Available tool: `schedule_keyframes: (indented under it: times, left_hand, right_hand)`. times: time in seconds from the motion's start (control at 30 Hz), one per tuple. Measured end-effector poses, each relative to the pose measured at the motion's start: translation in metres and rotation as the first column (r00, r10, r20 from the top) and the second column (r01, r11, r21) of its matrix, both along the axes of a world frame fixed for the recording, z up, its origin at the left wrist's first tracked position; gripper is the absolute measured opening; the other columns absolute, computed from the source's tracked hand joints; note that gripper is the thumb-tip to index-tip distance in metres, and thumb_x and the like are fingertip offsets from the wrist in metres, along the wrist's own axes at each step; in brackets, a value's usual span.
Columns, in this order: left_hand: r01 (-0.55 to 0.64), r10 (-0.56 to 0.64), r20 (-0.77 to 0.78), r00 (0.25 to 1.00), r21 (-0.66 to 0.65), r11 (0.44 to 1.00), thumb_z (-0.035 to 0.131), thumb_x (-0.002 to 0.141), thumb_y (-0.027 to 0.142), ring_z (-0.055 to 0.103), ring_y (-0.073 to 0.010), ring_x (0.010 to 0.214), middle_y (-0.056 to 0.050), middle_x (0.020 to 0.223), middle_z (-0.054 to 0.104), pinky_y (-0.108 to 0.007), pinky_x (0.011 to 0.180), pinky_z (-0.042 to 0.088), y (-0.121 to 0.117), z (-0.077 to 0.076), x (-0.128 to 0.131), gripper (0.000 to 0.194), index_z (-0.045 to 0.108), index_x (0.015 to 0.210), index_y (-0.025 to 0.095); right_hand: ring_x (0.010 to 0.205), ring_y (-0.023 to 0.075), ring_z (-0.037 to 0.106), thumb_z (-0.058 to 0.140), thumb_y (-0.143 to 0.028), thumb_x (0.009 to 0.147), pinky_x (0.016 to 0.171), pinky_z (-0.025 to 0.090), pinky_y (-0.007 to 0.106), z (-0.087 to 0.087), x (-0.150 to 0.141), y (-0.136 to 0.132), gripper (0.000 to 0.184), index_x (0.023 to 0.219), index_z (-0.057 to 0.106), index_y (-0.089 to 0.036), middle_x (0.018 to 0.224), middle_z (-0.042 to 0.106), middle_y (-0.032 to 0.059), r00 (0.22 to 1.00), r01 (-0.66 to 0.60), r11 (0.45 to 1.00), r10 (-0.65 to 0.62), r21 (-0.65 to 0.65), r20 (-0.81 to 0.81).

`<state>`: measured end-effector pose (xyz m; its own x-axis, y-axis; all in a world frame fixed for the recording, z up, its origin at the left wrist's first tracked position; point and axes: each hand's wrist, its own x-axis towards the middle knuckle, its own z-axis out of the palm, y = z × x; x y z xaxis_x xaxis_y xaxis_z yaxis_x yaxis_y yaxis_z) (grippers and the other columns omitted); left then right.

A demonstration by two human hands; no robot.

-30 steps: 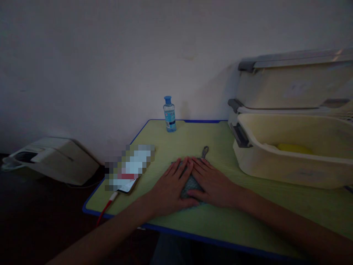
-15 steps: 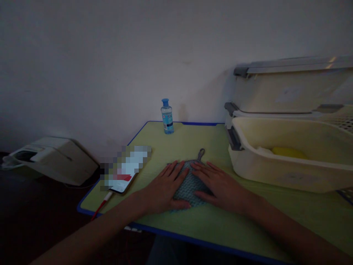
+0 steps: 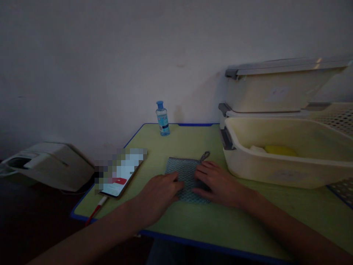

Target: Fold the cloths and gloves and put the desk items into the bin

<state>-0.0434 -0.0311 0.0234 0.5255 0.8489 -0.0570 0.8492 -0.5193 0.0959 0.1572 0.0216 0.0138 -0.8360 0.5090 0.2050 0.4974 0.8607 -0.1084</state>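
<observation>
A blue-grey mesh dishcloth (image 3: pixel 189 175) with a dark patterned top edge and a small hanging loop lies flat on the table. My left hand (image 3: pixel 158 197) is at its lower left side, fingers curled in on the cloth; the thumb is mostly hidden. On the right part of the cloth rests my right hand (image 3: pixel 217 184), fingers bent a little and thumb spread apart from them.
A phone (image 3: pixel 127 171) with a red cable lies at the left of the green table (image 3: pixel 193 141). A blue bottle (image 3: pixel 162 119) stands near the wall. At the right, a cream basin (image 3: pixel 275 169) holds a yellow item (image 3: pixel 280 150); a lidded box (image 3: pixel 267 92) is behind it.
Both hands lay flat and close together on the dishcloth; they have moved apart, uncovering more of it. My left hand's fingers have curled. The view has shifted slightly to the right.
</observation>
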Motion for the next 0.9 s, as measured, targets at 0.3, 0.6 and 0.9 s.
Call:
schedule_keyframes:
  times: [0.3,0.6,0.9]
  left_hand:
    - [-0.077,0.084,-0.153,0.985,0.054,0.996,0.033,0.088,0.015,0.063,-0.0264,0.084,-0.013,0.095,0.064,-0.038,0.070,0.049,0.032,0.014,-0.009,0.025,0.056,0.099,0.013]
    - [-0.194,0.190,0.038,0.981,0.247,0.949,0.035,0.087,0.016,0.054,-0.0251,0.103,-0.016,0.108,0.058,-0.038,0.085,0.044,0.088,-0.002,0.008,0.026,0.055,0.102,0.010]
    - [-0.001,-0.058,0.442,0.895,0.132,0.991,0.039,0.083,0.013,0.053,-0.0164,0.080,-0.005,0.084,0.054,-0.029,0.073,0.044,0.081,-0.032,0.027,0.019,0.058,0.083,0.014]
  right_hand:
    - [0.094,0.0198,0.055,0.049,-0.031,0.085,0.094,0.037,0.041,0.003,0.001,-0.001,0.019,0.093,0.058,-0.016,0.092,0.062,0.0066,0.995,-0.102,0.989,0.100,-0.112,-0.026]
    - [0.100,0.0191,0.053,0.044,-0.021,0.086,0.088,0.043,0.034,-0.003,0.000,-0.006,0.021,0.103,0.056,-0.014,0.105,0.060,0.0097,0.974,-0.092,0.992,0.071,-0.088,-0.217]
    - [0.070,0.0147,0.054,0.046,-0.009,0.076,0.060,0.041,0.026,-0.001,0.013,0.013,0.017,0.076,0.062,-0.015,0.083,0.058,0.0057,0.985,0.172,0.984,-0.173,0.044,0.024]
